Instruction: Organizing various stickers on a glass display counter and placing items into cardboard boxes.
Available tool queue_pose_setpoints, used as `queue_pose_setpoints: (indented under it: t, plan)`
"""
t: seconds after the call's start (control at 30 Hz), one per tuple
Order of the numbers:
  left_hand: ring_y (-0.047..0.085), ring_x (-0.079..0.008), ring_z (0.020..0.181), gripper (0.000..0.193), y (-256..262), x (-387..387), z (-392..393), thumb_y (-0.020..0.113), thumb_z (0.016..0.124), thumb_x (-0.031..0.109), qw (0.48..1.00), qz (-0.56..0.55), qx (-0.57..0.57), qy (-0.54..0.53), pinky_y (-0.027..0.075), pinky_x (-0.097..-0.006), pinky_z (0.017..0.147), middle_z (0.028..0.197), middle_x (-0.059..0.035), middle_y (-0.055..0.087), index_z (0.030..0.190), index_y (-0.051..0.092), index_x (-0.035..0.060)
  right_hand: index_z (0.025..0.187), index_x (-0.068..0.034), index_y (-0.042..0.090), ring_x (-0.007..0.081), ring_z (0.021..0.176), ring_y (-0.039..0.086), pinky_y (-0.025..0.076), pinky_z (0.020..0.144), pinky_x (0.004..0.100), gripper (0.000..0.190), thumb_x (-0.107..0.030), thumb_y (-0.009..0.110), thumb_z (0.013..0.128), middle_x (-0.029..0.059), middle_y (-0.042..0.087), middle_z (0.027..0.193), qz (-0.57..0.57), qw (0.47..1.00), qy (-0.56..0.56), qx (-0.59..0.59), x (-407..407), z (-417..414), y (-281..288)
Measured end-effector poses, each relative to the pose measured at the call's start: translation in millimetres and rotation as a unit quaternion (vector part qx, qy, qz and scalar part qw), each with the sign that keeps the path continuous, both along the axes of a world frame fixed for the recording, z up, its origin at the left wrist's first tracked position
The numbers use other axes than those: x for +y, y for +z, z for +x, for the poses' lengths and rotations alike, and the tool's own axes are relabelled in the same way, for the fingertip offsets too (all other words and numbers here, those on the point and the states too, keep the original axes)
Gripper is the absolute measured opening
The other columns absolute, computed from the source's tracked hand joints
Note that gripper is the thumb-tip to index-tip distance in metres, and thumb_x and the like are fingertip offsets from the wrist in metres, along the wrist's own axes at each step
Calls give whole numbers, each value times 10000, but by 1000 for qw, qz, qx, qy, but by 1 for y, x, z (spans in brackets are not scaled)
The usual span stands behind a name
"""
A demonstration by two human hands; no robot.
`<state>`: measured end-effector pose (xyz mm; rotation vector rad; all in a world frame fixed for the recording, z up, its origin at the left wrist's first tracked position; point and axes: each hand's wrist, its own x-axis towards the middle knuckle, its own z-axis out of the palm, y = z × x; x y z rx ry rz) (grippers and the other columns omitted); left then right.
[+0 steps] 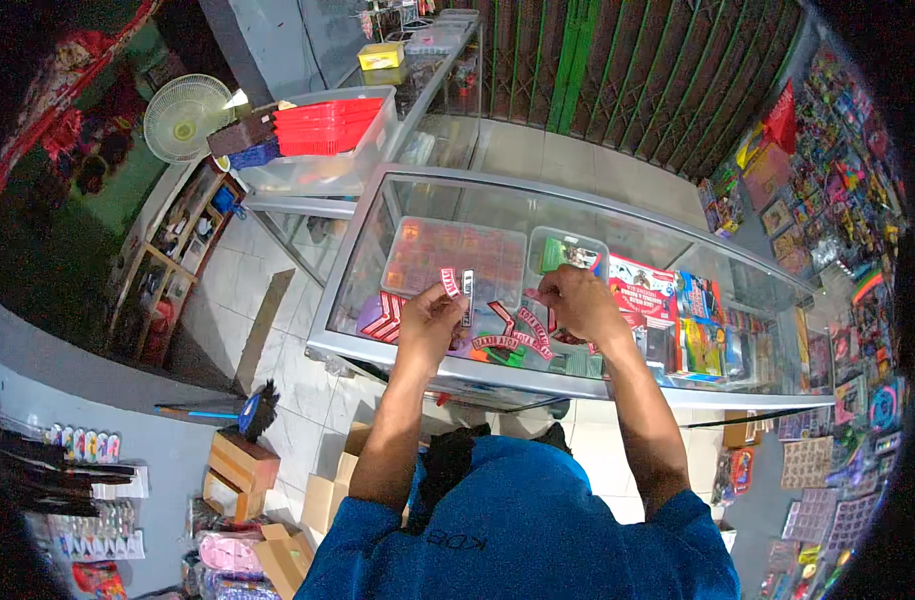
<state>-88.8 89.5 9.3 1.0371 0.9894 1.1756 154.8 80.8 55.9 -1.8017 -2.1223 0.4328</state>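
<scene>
My left hand [431, 322] is over the near edge of a glass-topped display case [435, 367]. Its fingers pinch a curved red-and-white cloth patch [448, 282] and a dark-and-white name strip [468, 298], both bearing writing. My right hand [581, 304] is bent over the glass, fingers curled downward; whether something is between them cannot be told. Between the hands lie a red chevron patch [503, 319] and curved lettered patches [534, 334]. Striped red-and-white chevron patches [383, 318] lie left of my left hand.
A clear compartment box [457, 247] and a smaller clear container [551, 241] sit beyond my hands. Colourful printed packets [645, 289] are to the right. A clear tub [337, 169] with red baskets [328, 124] stands at back left. Cardboard boxes [240, 472] are on the floor.
</scene>
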Motion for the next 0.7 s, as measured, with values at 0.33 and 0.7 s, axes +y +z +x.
queue_pose_setpoints:
  t: [0.33,0.7]
  plan:
    - [633,-82,774,161,7,-13,20,591,963,43,998,8,-53,-36,539,-242,664,881,0,677,1088,685,7,958,41,672,68,765,592,484,663,255,112,-2,710,861,45,671,833,-72,907,28,414,2,-52,2]
    - [697,-173,881,179,2,-17,12,615,953,45,995,-35,-93,-18,598,-320,795,1047,-95,708,1119,657,-7,1016,18,686,254,787,690,528,732,354,192,-125,682,889,153,713,872,22,971,11,237,-12,-45,14]
